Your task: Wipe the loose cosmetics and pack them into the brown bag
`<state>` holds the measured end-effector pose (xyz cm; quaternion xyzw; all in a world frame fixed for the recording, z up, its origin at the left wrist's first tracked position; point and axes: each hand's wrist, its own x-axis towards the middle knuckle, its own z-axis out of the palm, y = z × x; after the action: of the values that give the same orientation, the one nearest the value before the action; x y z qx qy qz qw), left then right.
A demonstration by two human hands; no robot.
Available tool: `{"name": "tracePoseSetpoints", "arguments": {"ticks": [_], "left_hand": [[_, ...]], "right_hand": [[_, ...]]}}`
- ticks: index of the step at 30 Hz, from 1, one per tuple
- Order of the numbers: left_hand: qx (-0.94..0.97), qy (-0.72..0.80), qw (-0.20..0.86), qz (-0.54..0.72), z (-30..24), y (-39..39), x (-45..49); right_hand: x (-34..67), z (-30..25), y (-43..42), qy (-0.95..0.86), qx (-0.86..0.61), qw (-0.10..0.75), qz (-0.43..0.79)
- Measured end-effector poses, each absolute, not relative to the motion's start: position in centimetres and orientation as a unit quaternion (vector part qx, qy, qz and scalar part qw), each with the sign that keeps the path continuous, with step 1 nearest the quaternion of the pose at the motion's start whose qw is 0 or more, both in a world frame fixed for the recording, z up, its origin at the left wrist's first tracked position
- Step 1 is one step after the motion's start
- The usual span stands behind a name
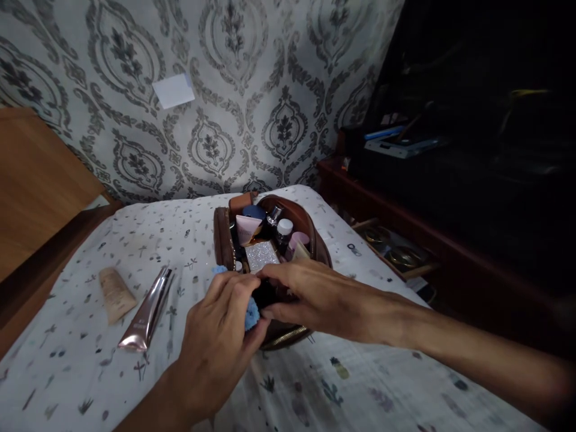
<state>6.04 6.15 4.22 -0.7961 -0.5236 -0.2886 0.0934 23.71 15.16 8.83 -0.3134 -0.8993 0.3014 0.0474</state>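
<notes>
My left hand point(225, 330) is closed around a fluffy blue cloth point(252, 314), which shows between its fingers and thumb. My right hand point(297, 294) grips a small black item point(264, 294) against that cloth; its kind is mostly hidden by the fingers. Just behind both hands stands an unzipped brown cosmetic bag point(224, 237). Inside it are a pink tube point(247, 229), a glittery silver square case point(261, 256), a white-capped dark bottle point(284, 231), a pink-lidded container point(298, 241) and a dark blue round lid point(254, 212).
On the patterned sheet point(315, 384) to the left lie a beige tube point(116, 294) and a shiny rose-gold tube point(146, 312). A wooden headboard point(40, 180) rises at left. An open drawer point(405, 258) with gold bangles juts out at right. Patterned wallpaper point(288, 129) stands behind.
</notes>
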Motion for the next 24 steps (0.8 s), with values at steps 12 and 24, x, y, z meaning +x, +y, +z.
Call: {"name": "tracePoseSetpoints", "arguments": {"ticks": [12,24], "left_hand": [[-0.827,-0.468,0.119,-0.287,4.2,6.0,4.9],[-0.846,-0.413,0.141,-0.305,3.3,6.3,3.5]], "right_hand": [[23.5,8.7,15.5,-0.893,-0.365,0.124,0.234],[26.5,9.6,19.4,-0.84,-0.378,0.296,0.254]]}}
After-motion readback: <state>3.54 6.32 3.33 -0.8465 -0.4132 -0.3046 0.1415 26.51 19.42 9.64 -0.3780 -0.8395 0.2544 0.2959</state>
